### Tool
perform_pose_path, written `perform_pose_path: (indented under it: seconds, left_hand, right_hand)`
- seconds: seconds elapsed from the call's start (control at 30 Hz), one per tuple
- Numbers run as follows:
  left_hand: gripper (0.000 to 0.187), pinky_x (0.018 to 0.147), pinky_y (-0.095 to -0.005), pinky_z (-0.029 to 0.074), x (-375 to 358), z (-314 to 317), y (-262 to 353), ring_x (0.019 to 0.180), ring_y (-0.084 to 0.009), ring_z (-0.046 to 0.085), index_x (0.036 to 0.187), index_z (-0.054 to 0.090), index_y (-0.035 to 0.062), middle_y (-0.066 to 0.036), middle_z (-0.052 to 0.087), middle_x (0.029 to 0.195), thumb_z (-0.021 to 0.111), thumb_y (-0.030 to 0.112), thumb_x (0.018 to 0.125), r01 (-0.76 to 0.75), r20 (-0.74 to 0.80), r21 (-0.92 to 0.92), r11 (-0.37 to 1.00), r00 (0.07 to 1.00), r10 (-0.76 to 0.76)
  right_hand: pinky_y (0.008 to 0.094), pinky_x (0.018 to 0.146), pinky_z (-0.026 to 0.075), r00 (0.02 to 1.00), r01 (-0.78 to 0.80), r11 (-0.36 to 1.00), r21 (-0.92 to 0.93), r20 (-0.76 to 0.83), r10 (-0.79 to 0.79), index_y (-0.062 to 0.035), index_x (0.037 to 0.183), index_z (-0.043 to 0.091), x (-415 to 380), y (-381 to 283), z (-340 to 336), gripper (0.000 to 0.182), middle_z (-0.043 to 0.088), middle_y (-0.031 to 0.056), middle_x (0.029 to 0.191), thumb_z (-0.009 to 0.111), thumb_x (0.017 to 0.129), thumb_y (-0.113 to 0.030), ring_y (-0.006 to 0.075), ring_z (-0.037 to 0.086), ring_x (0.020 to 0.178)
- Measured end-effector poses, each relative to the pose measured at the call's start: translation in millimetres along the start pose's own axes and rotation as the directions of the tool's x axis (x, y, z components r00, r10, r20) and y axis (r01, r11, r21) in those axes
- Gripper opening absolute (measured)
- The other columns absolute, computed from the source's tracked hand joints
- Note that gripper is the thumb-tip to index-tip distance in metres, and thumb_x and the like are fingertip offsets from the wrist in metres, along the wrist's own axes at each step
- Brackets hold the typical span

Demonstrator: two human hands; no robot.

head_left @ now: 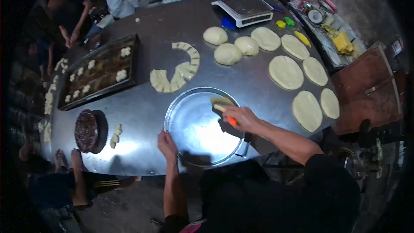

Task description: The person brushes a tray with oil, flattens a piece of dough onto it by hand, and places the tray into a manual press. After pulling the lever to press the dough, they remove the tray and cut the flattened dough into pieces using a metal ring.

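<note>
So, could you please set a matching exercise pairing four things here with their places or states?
1. Brush
2. Pan
3. Scale
4. Tray

A. near the table's far edge
B. bearing small dough clusters
C. held in the right hand
D. rim at the left hand

Pairs: 1-C, 2-D, 3-A, 4-B

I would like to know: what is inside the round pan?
A shiny bottom with bright glare shows inside the round pan. The right hand and its orange-handled tool hide a patch; whatever lies beneath cannot be seen.
</note>
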State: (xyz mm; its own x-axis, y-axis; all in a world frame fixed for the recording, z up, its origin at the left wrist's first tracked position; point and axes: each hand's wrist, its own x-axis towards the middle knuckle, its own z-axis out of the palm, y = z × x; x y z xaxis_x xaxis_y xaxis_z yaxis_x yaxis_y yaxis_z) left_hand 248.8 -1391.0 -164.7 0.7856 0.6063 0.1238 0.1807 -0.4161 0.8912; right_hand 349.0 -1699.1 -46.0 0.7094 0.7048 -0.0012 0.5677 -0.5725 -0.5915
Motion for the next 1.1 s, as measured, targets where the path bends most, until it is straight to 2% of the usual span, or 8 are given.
perform_pose_path:
  seconds: [0.17, 0.33, 0.53, 0.63, 0.8, 0.9, 1.0, 1.1]
  left_hand:
    - [0.027, 0.077, -0.0389, 0.047, -4, 11, 6, 0.086, -0.0322, 0.060, 0.113, 0.062, -0.0029, -0.020, 0.062, 0.095, 0.050, 0.013, 0.094, -0.072, -0.044, 0.024, 0.997, 0.996, 0.073]
    - [0.026, 0.078, -0.0379, 0.047, -2, 6, 11, 0.086, -0.0308, 0.060, 0.111, 0.062, -0.0027, -0.020, 0.062, 0.094, 0.051, 0.013, 0.094, -0.120, 0.070, 0.049, 0.992, 0.991, 0.117]
    - [0.027, 0.084, -0.0364, 0.046, 14, 5, -32, 0.092, -0.0265, 0.059, 0.112, 0.058, -0.0054, -0.018, 0.064, 0.101, 0.048, 0.015, 0.097, 0.003, 0.011, -0.037, 0.999, 1.000, -0.003]
    - [0.032, 0.087, -0.0355, 0.045, 17, -13, -9, 0.096, -0.0261, 0.058, 0.117, 0.056, -0.0066, -0.019, 0.062, 0.108, 0.048, 0.017, 0.097, 0.039, 0.056, 0.007, 0.999, 0.998, -0.039]
    - [0.041, 0.090, -0.0382, 0.044, 29, -26, -37, 0.100, -0.0333, 0.058, 0.122, 0.054, -0.0065, -0.024, 0.061, 0.113, 0.047, 0.026, 0.098, -0.078, 0.114, 0.075, 0.994, 0.991, 0.070]
    - [0.043, 0.089, -0.0408, 0.044, 29, -32, -21, 0.102, -0.0376, 0.058, 0.122, 0.055, -0.0062, -0.026, 0.060, 0.112, 0.046, 0.029, 0.098, -0.070, 0.122, 0.201, 0.977, 0.992, 0.045]
    - [0.043, 0.089, -0.0424, 0.044, 28, -31, -2, 0.104, -0.0398, 0.057, 0.128, 0.051, -0.0039, -0.026, 0.058, 0.117, 0.048, 0.026, 0.097, -0.126, 0.199, 0.448, 0.885, 0.979, 0.039]
    - [0.051, 0.089, -0.0424, 0.045, 12, -5, 49, 0.107, -0.0381, 0.056, 0.140, 0.037, 0.0004, -0.024, 0.053, 0.126, 0.050, 0.018, 0.094, -0.371, -0.049, 0.634, 0.678, 0.856, 0.514]
  right_hand:
    - [0.0331, 0.088, 0.045, 0.938, -0.283, 0.624, 0.728, 0.347, 0.020, -0.0115, 0.119, 0.059, -78, -58, 66, 0.030, 0.063, 0.0050, 0.101, 0.050, 0.095, -0.026, 0.0158, 0.059, 0.096]
    - [0.0341, 0.061, 0.051, 0.980, 0.190, 0.836, 0.514, -0.049, -0.193, -0.0093, 0.093, 0.060, 56, -9, 104, 0.016, 0.062, 0.0081, 0.085, 0.065, 0.079, -0.013, 0.0253, 0.063, 0.075]
    - [0.0340, 0.076, 0.052, 0.964, 0.224, 0.939, 0.261, 0.081, -0.252, -0.0100, 0.102, 0.065, -17, -61, 37, 0.019, 0.067, 0.0080, 0.097, 0.064, 0.087, -0.022, 0.0230, 0.064, 0.086]
    - [0.0315, 0.079, 0.052, 0.944, 0.048, 0.875, 0.482, -0.309, 0.119, -0.0064, 0.090, 0.065, -92, -51, -10, 0.007, 0.065, 0.0068, 0.089, 0.066, 0.083, -0.008, 0.0203, 0.065, 0.086]
    - [0.0348, 0.076, 0.053, 0.445, -0.448, 0.892, 0.056, -0.852, 0.276, -0.0060, 0.089, 0.065, -218, 38, -79, 0.007, 0.066, 0.0141, 0.093, 0.065, 0.082, -0.006, 0.0265, 0.066, 0.087]
    - [0.0394, 0.074, 0.053, 0.691, -0.619, 0.784, -0.033, -0.497, 0.525, -0.0081, 0.088, 0.063, -276, 95, -79, 0.011, 0.065, 0.0159, 0.093, 0.065, 0.078, -0.004, 0.0332, 0.065, 0.088]
    - [0.0404, 0.073, 0.053, 0.573, -0.572, 0.820, -0.024, -0.727, 0.379, -0.0099, 0.088, 0.061, -276, 106, -104, 0.012, 0.064, 0.0116, 0.096, 0.064, 0.077, -0.005, 0.0338, 0.063, 0.087]
    - [0.0396, 0.075, 0.052, 0.617, -0.597, 0.802, -0.014, -0.647, 0.448, -0.0094, 0.089, 0.060, -279, 142, -110, 0.015, 0.065, 0.0087, 0.099, 0.065, 0.076, -0.003, 0.0327, 0.063, 0.092]
